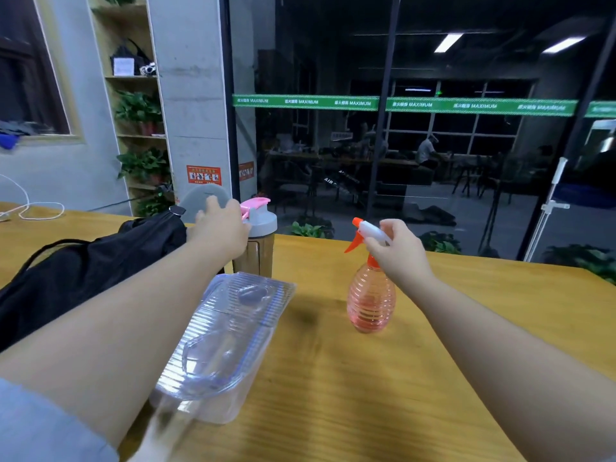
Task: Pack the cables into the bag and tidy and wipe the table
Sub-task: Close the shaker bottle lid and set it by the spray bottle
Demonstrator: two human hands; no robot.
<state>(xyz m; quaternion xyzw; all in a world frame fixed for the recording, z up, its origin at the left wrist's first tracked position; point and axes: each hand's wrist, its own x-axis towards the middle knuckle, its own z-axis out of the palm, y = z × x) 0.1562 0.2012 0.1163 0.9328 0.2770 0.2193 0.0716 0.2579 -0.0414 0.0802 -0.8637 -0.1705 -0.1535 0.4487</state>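
Observation:
My right hand (pixel 396 251) grips the white and orange head of a pink spray bottle (pixel 370 305), which is upright over the middle of the wooden table (pixel 366 395); I cannot tell if its base touches the wood. My left hand (pixel 220 231) reaches far across and pinches a grey rounded pad (pixel 200 198) just behind the black bag (pixel 83 271). The bag lies on the table's left side under my left forearm. A white cable (pixel 33 211) is looped on the far left of the table.
A clear ribbed plastic box (pixel 226 328) with a lid lies in front of me, left of centre. A drinking bottle with a grey and pink lid (pixel 258 248) stands beside my left hand. A glass wall runs beyond the table's far edge.

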